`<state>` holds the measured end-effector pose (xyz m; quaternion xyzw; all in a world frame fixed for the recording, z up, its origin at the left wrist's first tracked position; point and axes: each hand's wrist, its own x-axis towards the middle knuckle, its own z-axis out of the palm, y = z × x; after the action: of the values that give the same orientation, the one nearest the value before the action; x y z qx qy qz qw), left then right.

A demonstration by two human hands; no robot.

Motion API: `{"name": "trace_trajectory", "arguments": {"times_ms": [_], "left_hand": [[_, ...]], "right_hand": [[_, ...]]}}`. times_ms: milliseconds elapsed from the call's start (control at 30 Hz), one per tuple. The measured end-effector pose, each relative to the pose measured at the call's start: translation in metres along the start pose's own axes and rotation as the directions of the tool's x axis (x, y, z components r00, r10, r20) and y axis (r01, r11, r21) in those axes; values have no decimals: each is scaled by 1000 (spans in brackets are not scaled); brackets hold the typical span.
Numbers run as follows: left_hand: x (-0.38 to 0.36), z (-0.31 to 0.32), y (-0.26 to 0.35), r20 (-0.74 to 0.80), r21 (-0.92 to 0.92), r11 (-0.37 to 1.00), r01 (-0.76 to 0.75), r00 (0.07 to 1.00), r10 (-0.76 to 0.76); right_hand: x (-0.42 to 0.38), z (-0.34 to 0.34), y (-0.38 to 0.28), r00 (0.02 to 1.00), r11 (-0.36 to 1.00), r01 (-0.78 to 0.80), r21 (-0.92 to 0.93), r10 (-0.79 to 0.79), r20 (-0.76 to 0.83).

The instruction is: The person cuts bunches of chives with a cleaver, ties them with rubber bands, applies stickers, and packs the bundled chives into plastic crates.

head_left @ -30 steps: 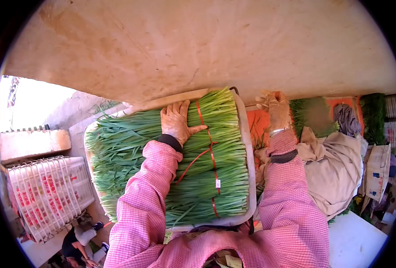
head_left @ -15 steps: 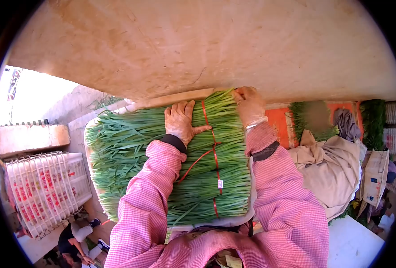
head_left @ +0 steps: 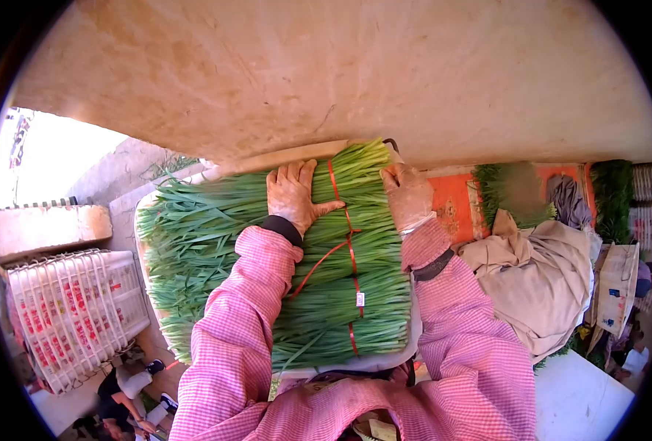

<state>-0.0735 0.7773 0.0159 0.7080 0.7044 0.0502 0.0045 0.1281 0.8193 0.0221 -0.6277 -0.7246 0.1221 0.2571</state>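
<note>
Long green garlic chives (head_left: 377,257) fill a pale shallow crate (head_left: 416,323), leaves toward the left and cut ends toward the right. Red ties (head_left: 355,283), one with a small white tag, cross the bundles. My left hand (head_left: 293,197) lies flat on the upper chives, thumb stretched toward the red tie. At the upper right, my right hand (head_left: 408,195) is closed, with its curled fingers against the cut ends. Whether anything sits inside those fingers is hidden.
A tan wall (head_left: 340,81) runs behind the crate. On the left stands a white wire-covered crate (head_left: 76,316) with red markings, with a crouching person (head_left: 123,397) below it. Beige cloth (head_left: 535,275) and more greens (head_left: 611,198) lie to the right.
My right hand has come down from the crate's upper corner to the side of the cut ends. My left hand stays on the chives, and the view has shifted slightly.
</note>
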Motion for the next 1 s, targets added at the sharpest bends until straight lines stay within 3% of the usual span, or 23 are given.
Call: {"name": "trace_trajectory", "arguments": {"times_ms": [67, 100, 200, 267, 333, 367, 433, 533, 633, 833, 900, 1000], "left_hand": [[0, 2, -3, -12, -22, 1000, -10, 1000, 10], [-1, 1, -4, -11, -22, 1000, 0, 1000, 0], [1, -5, -3, -27, -75, 997, -20, 999, 18], [2, -8, -3, 13, -82, 996, -38, 999, 39], [0, -5, -6, -51, -82, 994, -77, 996, 73], [0, -2, -10, -110, -87, 989, -116, 988, 106], [-2, -6, -22, -28, -152, 977, -149, 989, 146], [-9, -9, -33, 24, -230, 967, -108, 993, 116], [-6, -6, -24, 123, -266, 964, 0, 992, 34], [9, 14, -29, 129, -335, 941, 48, 992, -5], [9, 33, -32, 39, -322, 947, 7, 999, 6], [9, 23, -33, 25, -415, 910, 3, 1000, 8]], "right_hand": [[8, -8, 13, 1000, 997, -25, -78, 25, -7], [13, -20, 21, 998, 967, -35, -252, 21, -56], [28, -53, 37, 976, 701, -115, -704, -52, -211], [17, -26, -5, 936, 755, 299, -584, -351, 26], [23, -10, -44, 836, 736, 542, -406, -521, 172], [28, 1, -47, 832, 736, 547, -400, -529, 164], [28, 20, -50, 809, 790, 502, -350, -287, 513], [25, 15, -60, 780, 847, 407, -343, -127, 612], [15, 23, -50, 821, 883, 334, -329, -101, 561], [19, 41, -41, 856, 925, 287, -249, -131, 500], [11, 62, -23, 912, 912, 337, -233, -255, 321], [12, 58, -24, 894, 923, 315, -222, -210, 395]]}}
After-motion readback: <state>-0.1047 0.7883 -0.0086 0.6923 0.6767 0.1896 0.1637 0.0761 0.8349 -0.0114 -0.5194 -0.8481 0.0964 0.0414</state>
